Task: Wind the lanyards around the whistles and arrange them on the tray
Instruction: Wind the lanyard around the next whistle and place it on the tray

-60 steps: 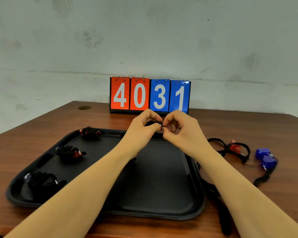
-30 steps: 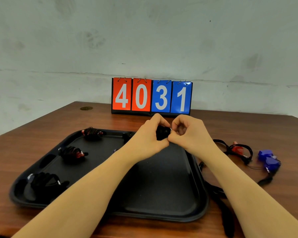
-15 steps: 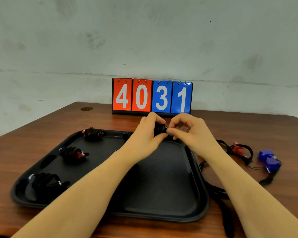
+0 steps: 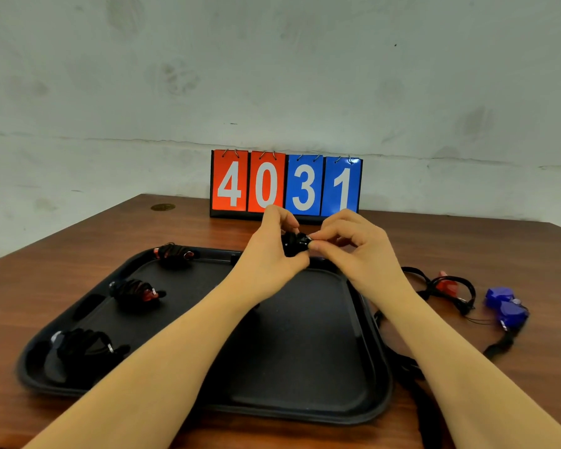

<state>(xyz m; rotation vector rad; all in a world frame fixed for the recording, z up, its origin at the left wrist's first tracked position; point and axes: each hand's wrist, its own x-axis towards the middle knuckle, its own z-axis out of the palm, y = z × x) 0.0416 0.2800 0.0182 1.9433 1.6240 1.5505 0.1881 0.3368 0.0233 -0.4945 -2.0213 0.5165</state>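
Note:
Above the far edge of the black tray (image 4: 305,367), my left hand (image 4: 269,251) grips a whistle wrapped in black lanyard (image 4: 293,243). My right hand (image 4: 350,244) pinches the small metal ring at that bundle's right end. Three wound whistles lie along the tray's left side: one at the far corner (image 4: 175,254), one in the middle (image 4: 136,291), one near the front (image 4: 78,350). To the right of the tray, on the table, lie a red whistle (image 4: 447,286) and two blue whistles (image 4: 506,307) with loose black lanyards.
A flip scoreboard (image 4: 285,186) reading 4031 stands at the table's back edge against the wall. A loose black lanyard strap (image 4: 408,367) trails along the tray's right rim toward the front. The wooden table (image 4: 46,286) extends left of the tray.
Both hands have stayed over the tray's far edge, shifting slightly up and back while working the lanyard bundle. The right fingers now pinch its ring end.

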